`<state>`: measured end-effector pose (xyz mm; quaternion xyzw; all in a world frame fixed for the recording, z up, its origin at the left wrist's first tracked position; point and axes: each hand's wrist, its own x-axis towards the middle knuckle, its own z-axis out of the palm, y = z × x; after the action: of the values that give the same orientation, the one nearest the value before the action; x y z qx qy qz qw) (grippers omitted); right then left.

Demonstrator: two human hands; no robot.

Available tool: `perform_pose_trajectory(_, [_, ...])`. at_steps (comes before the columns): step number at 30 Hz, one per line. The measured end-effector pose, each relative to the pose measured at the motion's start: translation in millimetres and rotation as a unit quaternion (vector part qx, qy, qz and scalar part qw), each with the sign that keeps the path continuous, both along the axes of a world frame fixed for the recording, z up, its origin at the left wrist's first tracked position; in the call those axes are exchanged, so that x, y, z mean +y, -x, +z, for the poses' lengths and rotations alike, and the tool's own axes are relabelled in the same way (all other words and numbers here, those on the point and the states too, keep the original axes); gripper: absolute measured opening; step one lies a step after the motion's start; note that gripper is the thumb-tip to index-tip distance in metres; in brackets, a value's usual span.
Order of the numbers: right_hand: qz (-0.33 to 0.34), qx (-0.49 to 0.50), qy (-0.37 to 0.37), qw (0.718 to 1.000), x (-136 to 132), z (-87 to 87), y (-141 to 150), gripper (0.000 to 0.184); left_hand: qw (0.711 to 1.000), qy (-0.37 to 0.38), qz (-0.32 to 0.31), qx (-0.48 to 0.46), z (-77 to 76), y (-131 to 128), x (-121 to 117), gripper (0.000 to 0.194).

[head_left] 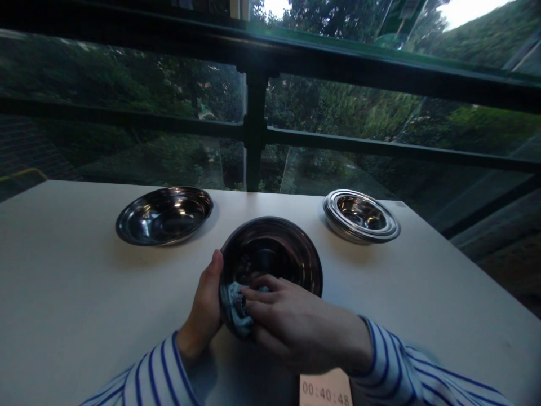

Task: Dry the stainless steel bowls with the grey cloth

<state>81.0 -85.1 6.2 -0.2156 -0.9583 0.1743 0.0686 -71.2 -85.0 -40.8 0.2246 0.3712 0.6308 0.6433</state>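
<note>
A shiny metal bowl (291, 242) is tilted toward me in the middle of the view, above the white table. My left hand (205, 304) grips its left side, thumb up along the rim and the other fingers hidden behind the bowl. With bent fingers, my right hand (291, 321) presses a light blue cloth (239, 313) against the inner wall and rim at the bowl's lower left. Part of the cloth is covered by the fingers.
On the white table (76, 282), a wide metal basin (167, 217) stands at the back left. Several nested metal bowls (361, 217) are at the back right. A small display reading 00:40:48 (325, 389) lies near the front edge. Dark-framed windows (256, 129) rise behind the table.
</note>
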Motion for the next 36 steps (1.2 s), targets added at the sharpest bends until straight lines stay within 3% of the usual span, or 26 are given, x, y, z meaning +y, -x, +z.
perform_pose_trajectory(6, [0.037, -0.004, 0.057, 0.998, 0, 3.2, -10, 0.019, 1.0, -0.012, 0.02, -0.004, 3.0, 0, 2, 0.047])
perform_pose_trajectory(11, [-0.051, 0.135, 0.12, 0.982, -8, 1.7, 16, 0.017, 0.999, 0.028, -0.003, 0.031, 9.1, -3, -2, 0.045])
perform_pose_trajectory(14, [-0.083, 0.184, 0.144, 0.969, -11, 0.4, 25, 0.029, 0.999, 0.023, -0.004, 0.049, 8.0, -3, -6, 0.045])
perform_pose_trajectory(17, [-0.046, 0.143, 0.105, 0.983, -14, -2.9, 24, 0.045, 0.999, 0.019, 0.0, 0.048, 6.0, -1, -6, 0.044])
perform_pose_trajectory(23, [-0.024, 0.016, 0.012, 1.0, -18, -11.4, 10, 0.053, 0.997, -0.001, 0.072, 0.027, 5.4, 0, 3, 0.047])
perform_pose_trajectory(27, [-0.045, -0.031, -0.014, 0.998, -16, -9.9, -5, 0.051, 0.996, -0.043, 0.071, 0.025, 4.0, 3, 7, 0.043])
perform_pose_trajectory(31, [-0.064, -0.062, -0.032, 0.995, -12, -6.6, -15, 0.045, 0.998, -0.032, 0.036, 0.027, 6.7, 9, 10, 0.041])
perform_pose_trajectory(36, [-0.017, -0.043, -0.043, 0.998, -11, -10.0, -8, 0.045, 0.998, -0.015, 0.063, 0.026, 13.7, 12, 13, 0.038])
